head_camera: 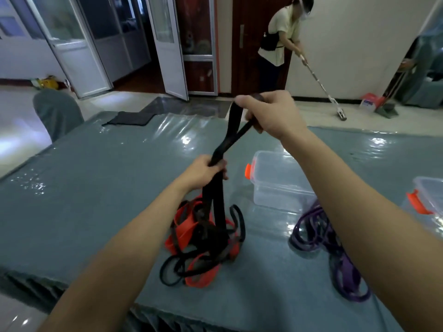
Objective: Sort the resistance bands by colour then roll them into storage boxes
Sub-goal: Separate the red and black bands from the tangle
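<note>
Black band (224, 143) rises from the tangled pile (211, 238), left hand (203, 172) gripping it above the pile, right hand (268, 113) clutching its loop higher up. Draw upward slowly so red bands (185, 227) drop free.

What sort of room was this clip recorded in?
Probably an office or function room, hard to say which: a long table under teal cloth and clear plastic, a cloth-covered chair, glass-panelled doors, and a person mopping the tiled floor.
</note>
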Demonstrator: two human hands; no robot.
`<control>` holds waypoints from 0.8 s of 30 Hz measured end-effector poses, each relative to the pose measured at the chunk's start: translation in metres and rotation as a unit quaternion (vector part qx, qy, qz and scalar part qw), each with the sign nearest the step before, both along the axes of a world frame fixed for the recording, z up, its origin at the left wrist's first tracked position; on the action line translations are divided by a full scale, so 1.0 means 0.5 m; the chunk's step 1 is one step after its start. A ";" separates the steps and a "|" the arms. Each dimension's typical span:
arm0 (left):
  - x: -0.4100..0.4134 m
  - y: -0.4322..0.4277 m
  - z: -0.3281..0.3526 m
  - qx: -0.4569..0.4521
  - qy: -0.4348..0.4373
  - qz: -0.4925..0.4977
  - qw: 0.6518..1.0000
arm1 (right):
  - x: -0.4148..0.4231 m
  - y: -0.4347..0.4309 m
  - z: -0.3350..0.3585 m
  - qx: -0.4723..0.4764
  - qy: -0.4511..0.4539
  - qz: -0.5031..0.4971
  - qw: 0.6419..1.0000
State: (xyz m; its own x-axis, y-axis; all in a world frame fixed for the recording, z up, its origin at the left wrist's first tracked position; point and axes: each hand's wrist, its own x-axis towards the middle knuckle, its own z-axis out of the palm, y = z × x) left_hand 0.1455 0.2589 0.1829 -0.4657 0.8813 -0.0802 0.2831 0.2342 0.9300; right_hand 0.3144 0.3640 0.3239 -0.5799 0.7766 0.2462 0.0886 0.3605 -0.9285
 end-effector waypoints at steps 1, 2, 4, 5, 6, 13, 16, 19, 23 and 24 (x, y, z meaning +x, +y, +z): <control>-0.012 0.005 0.030 0.044 -0.015 0.052 0.998 | 0.018 0.027 -0.020 -0.019 0.013 -0.045 0.999; -0.026 0.008 0.069 0.097 -0.032 0.110 0.989 | 0.032 0.050 -0.047 -0.061 0.018 -0.070 0.996; -0.054 0.006 0.164 0.169 0.061 0.211 0.961 | 0.049 0.073 -0.115 -0.149 -0.026 -0.074 0.986; -0.066 0.007 0.207 0.167 0.165 0.228 0.945 | 0.049 0.075 -0.151 -0.164 -0.054 -0.065 0.983; -0.074 0.009 0.240 0.153 0.264 0.214 0.928 | 0.046 0.070 -0.177 -0.154 -0.065 -0.049 0.985; -0.038 0.018 0.267 -0.081 0.581 -0.049 0.808 | -0.032 -0.014 -0.120 0.026 -0.081 0.103 0.991; -0.028 0.015 0.259 -0.005 0.561 -0.044 0.826 | -0.060 -0.020 -0.110 0.082 -0.167 0.177 0.967; -0.049 -0.005 0.225 0.078 0.408 -0.032 0.909 | -0.054 -0.003 -0.104 0.065 -0.133 0.187 0.971; -0.066 -0.029 0.054 -0.048 0.173 -0.134 0.975 | -0.006 0.010 -0.039 0.089 -0.118 0.176 0.973; -0.055 -0.030 -0.005 -0.104 0.171 -0.153 0.968 | 0.004 0.007 -0.018 0.093 -0.110 0.183 0.972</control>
